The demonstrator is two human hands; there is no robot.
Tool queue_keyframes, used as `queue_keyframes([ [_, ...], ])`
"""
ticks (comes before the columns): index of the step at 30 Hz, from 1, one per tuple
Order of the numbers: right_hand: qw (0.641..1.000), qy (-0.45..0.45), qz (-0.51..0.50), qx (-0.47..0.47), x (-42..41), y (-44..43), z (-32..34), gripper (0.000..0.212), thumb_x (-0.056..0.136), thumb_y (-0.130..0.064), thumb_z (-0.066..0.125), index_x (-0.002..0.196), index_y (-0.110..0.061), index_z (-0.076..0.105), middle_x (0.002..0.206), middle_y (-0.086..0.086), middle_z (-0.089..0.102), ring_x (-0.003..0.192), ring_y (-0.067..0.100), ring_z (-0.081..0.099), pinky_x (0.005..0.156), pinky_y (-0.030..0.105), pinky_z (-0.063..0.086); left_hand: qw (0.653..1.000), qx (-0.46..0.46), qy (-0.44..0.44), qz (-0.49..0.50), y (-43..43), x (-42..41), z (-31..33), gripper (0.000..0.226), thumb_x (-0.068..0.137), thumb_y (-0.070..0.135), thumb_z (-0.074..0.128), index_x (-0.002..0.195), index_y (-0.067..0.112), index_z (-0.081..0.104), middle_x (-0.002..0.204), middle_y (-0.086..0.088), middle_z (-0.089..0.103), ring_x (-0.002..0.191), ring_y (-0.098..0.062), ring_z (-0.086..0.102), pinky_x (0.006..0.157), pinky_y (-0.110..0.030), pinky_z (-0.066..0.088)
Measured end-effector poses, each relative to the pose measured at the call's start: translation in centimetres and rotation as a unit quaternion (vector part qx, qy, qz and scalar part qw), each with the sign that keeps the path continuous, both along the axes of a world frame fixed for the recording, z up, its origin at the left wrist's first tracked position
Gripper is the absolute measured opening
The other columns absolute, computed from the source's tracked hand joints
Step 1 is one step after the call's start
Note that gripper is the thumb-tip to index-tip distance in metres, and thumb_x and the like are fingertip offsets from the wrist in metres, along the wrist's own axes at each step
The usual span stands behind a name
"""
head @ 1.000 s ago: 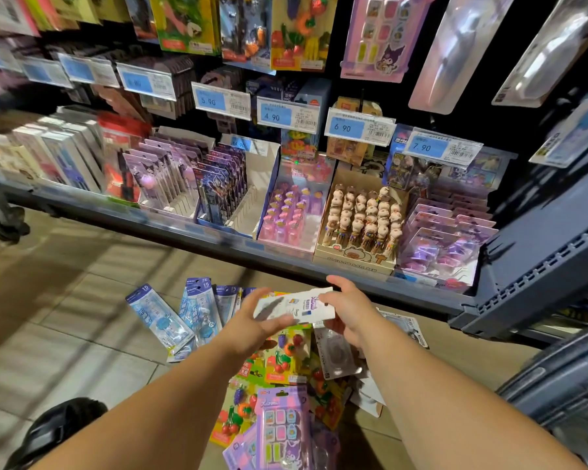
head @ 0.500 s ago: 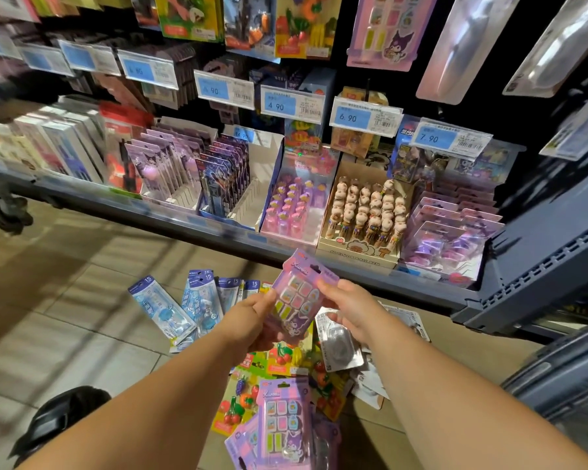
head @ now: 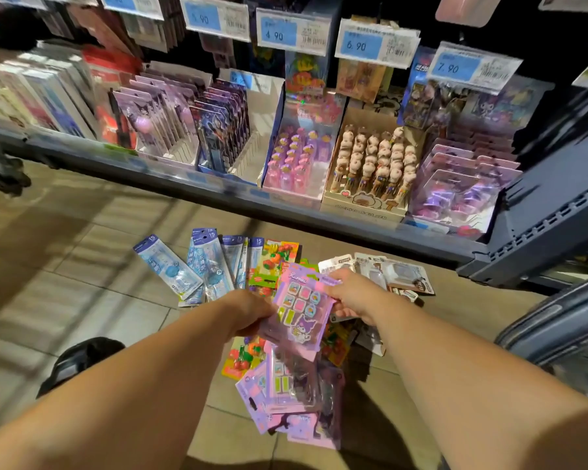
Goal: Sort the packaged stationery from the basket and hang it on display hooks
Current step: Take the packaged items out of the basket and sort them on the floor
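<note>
Both hands hold one purple card pack (head: 301, 308) above the floor. The left hand (head: 248, 313) grips its lower left edge with curled fingers, and the right hand (head: 353, 296) pinches its upper right edge. The pack is tilted, its top leaning away from the person, and shows small coloured squares and a cartoon figure under clear plastic.

Directly beneath it, a loose pile of purple packs (head: 286, 398) lies on the tiled floor (head: 82, 266), overlapping one another. Bright fruit-printed packs (head: 274, 262) lie beyond and under the held pack. To their left, blue packs (head: 197, 266) lie side by side in a fanned row. To the right, white and brown packs (head: 391, 271) lie near the right hand.

Further out, the lowest shelf (head: 190, 179) runs across the view. On it stand a box of figure-topped pens (head: 370, 164), a box of pink items (head: 296, 154) just to its left, and upright rows of carded pens (head: 170, 123). Blue price tags (head: 279, 33) hang above them. A dark rounded thing (head: 82, 361) sits at lower left; what it is cannot be told.
</note>
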State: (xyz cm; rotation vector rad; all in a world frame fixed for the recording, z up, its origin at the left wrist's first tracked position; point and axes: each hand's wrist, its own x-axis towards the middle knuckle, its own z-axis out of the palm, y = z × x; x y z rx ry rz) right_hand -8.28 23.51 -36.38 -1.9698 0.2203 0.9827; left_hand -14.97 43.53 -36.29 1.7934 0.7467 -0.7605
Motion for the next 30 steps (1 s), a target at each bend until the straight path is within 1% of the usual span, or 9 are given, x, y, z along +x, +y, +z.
queue_keyframes([
  [2,0.999,0.024,0.029,-0.023,-0.3,-0.4,-0.6,0.017,0.100,-0.018,0.051,0.116,-0.013,0.050,0.093,0.015,0.065,0.063,0.016,0.055,0.059,0.027,0.049,0.998,0.031,0.007,-0.058,0.1,-0.1,-0.3,0.014,0.092,0.024,0.063,0.085,0.012,0.063,0.084,-0.010,0.059,0.074,-0.023,0.055,0.076,-0.033,0.052],
  [6,0.994,0.055,0.074,-0.051,-0.9,-0.5,-0.8,0.011,0.102,-0.012,0.045,0.112,-0.015,0.046,0.082,0.010,0.063,0.062,0.014,0.062,0.059,0.023,0.054,0.994,0.041,0.026,-0.093,0.2,-0.7,-0.9,0.025,0.093,0.026,0.065,0.073,0.012,0.060,0.063,-0.005,0.050,0.049,-0.014,0.046,0.050,-0.021,0.046],
  [11,0.991,0.075,0.100,-0.058,-1.4,-0.4,-0.7,0.013,0.103,-0.010,0.043,0.115,-0.013,0.045,0.099,0.019,0.064,0.065,0.017,0.066,0.059,0.025,0.057,0.991,0.051,0.035,-0.116,0.7,-1.0,-1.2,0.020,0.092,0.028,0.066,0.079,0.013,0.065,0.069,-0.005,0.055,0.055,-0.016,0.049,0.060,-0.025,0.050],
  [14,0.990,0.084,0.100,-0.057,-1.8,-0.4,-0.2,0.016,0.103,-0.011,0.042,0.119,-0.011,0.048,0.110,0.021,0.065,0.066,0.016,0.066,0.060,0.024,0.057,0.991,0.056,0.034,-0.120,1.2,-1.1,-1.4,0.014,0.090,0.022,0.068,0.079,0.013,0.066,0.072,-0.006,0.056,0.057,-0.016,0.051,0.057,-0.024,0.051],
  [17,0.988,0.086,0.106,-0.072,-1.9,-0.7,-0.1,0.025,0.103,-0.015,0.043,0.127,-0.010,0.049,0.109,0.015,0.066,0.069,0.015,0.067,0.063,0.023,0.057,0.989,0.073,0.032,-0.122,1.4,-1.2,-1.3,0.011,0.091,0.018,0.066,0.081,0.012,0.066,0.079,-0.008,0.060,0.061,-0.018,0.054,0.054,-0.022,0.051],
  [20,0.983,0.088,0.121,-0.110,-2.1,-0.7,-0.3,0.027,0.101,-0.026,0.043,0.118,-0.009,0.056,0.101,0.009,0.066,0.075,0.018,0.065,0.061,0.023,0.054,0.990,0.081,0.026,-0.109,1.3,-1.2,-1.1,0.014,0.094,0.021,0.062,0.090,0.008,0.065,0.089,-0.012,0.063,0.071,-0.021,0.059,0.058,-0.024,0.051],
  [25,0.979,-0.002,0.147,-0.139,-1.2,-0.4,0.8,0.055,0.101,-0.050,0.036,0.138,-0.010,0.045,0.128,0.015,0.058,0.095,0.023,0.068,0.088,0.037,0.055,0.994,0.055,-0.044,-0.084,-0.3,-0.2,0.3,0.016,0.097,0.026,0.059,0.091,0.011,0.061,0.083,-0.004,0.064,0.065,-0.014,0.058,0.058,-0.021,0.050],
  [27,0.982,-0.042,0.136,-0.125,-0.5,0.0,2.2,0.053,0.101,-0.050,0.035,0.130,-0.009,0.053,0.116,0.010,0.062,0.092,0.022,0.066,0.090,0.039,0.053,0.993,0.039,-0.080,-0.083,-1.5,0.4,1.4,0.018,0.098,0.028,0.057,0.090,0.012,0.061,0.082,-0.003,0.064,0.065,-0.012,0.056,0.062,-0.023,0.048],
  [30,0.988,-0.082,0.094,-0.091,1.7,0.7,5.6,0.043,0.100,-0.050,0.037,0.107,-0.014,0.060,0.091,0.000,0.060,0.079,0.018,0.062,0.076,0.033,0.051,0.989,0.009,-0.127,-0.074,-3.3,1.4,3.2,0.020,0.099,0.029,0.053,0.091,0.012,0.061,0.082,-0.001,0.064,0.067,-0.013,0.056,0.061,-0.023,0.045],
])
